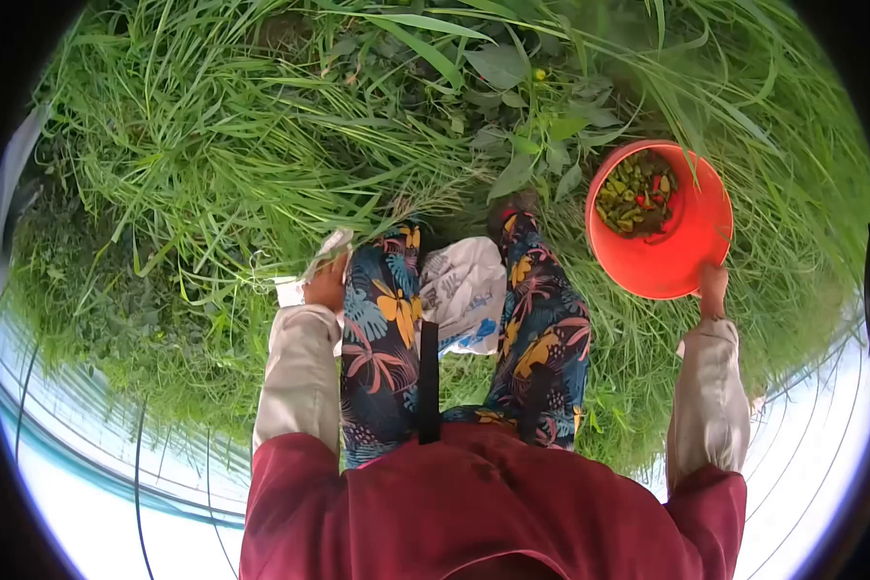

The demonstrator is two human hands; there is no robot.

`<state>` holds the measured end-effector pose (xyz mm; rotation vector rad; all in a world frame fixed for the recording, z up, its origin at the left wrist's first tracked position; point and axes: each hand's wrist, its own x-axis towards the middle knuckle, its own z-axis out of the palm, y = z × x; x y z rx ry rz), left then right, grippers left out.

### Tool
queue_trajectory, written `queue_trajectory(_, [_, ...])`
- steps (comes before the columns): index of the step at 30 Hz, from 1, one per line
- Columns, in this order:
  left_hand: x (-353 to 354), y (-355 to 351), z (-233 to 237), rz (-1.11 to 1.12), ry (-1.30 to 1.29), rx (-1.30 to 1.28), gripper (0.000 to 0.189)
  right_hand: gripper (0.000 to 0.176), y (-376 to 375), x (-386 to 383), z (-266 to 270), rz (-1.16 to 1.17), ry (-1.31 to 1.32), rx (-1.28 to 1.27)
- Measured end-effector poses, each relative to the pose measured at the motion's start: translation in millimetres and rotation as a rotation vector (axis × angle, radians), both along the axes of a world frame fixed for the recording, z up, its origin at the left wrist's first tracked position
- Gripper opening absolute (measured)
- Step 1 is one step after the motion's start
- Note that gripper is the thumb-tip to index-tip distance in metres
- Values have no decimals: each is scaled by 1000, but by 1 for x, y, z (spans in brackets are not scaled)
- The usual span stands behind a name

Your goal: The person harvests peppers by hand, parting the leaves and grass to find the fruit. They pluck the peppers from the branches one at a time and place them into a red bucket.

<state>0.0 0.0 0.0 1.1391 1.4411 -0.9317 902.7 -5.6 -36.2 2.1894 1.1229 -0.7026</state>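
Observation:
My right hand grips the rim of an orange-red bucket on the grass at the right. Inside the bucket, small green and red peppers lie in a heap to one side. My left hand is beside my left knee, with its fingers closed around a white, thin, plastic-like thing whose kind I cannot make out. Part of the left fingers is hidden. Between my legs lies a crumpled white plastic bag with blue and grey print.
Tall grass surrounds me on all sides. A leafy pepper plant with a small yellow fruit grows ahead, left of the bucket. Pale sheeting with dark curved lines shows behind at both sides.

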Motion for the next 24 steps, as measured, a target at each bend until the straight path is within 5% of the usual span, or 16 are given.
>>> queue_trajectory(2, [-8, -3, 1, -31, 18, -44, 77, 27, 40, -65, 74, -399, 43, 220])
queue_trajectory(4, [-17, 2, -26, -55, 84, -40, 73, 25, 48, -73, 35, -530, 119, 283])
queue_trajectory(6, [-24, -6, -45, -66, 126, -35, 70, 24, 26, -35, 61, -395, -2, 283])
queue_trajectory(8, [-38, -22, -40, -68, 181, -58, 66, 25, -3, -12, 56, -530, 17, 444])
queue_trajectory(11, [-57, -59, -26, -75, 223, -131, 60, 28, -56, 35, 118, -640, -156, 418])
queue_trajectory(15, [-78, -79, -38, -96, 256, -112, 53, 37, -116, 33, 109, -527, -234, 720])
queue_trajectory(21, [-78, -97, -88, -94, 240, -13, 44, 46, -129, -9, 198, -665, -351, 629])
queue_trajectory(24, [-82, -101, -116, -94, 201, 42, 41, 40, -202, 59, 188, -585, -417, 564])
